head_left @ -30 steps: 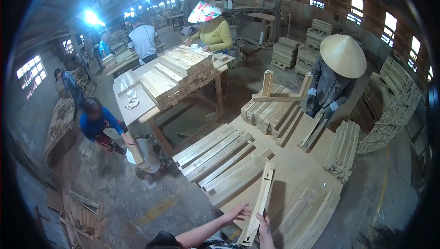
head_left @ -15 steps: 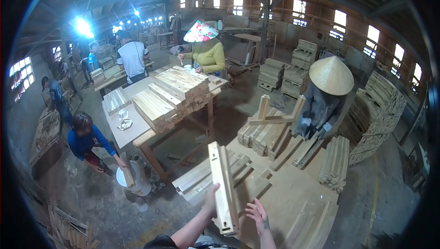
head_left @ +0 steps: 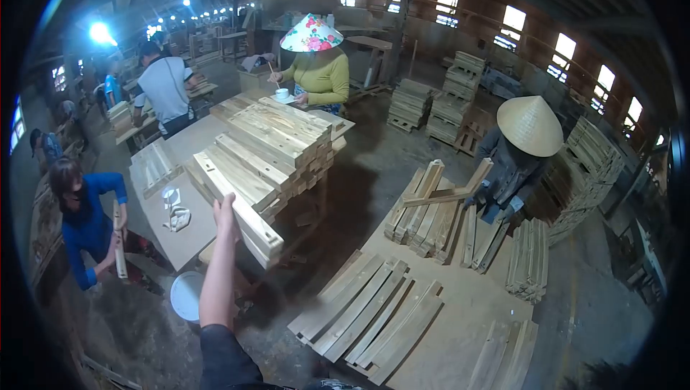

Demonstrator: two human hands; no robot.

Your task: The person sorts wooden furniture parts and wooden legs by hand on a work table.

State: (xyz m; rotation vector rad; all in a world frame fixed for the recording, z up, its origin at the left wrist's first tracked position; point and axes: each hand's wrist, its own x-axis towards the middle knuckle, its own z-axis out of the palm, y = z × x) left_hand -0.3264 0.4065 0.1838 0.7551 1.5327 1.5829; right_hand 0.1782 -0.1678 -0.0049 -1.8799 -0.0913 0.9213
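The wood (head_left: 249, 216) I hold looks smooth and matt, and my sleeve (head_left: 224, 358) is matt cloth. The bucket (head_left: 185, 296) looks like smooth plastic; the floor (head_left: 593, 275) appears dull and rough.

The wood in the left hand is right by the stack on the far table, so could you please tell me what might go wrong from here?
The held wood might slip or tip, since only the left hand is seen gripping it and its near end slants downward.
It could also knock the stack, whose pieces look loosely layered with uneven ends, and perhaps shift some.
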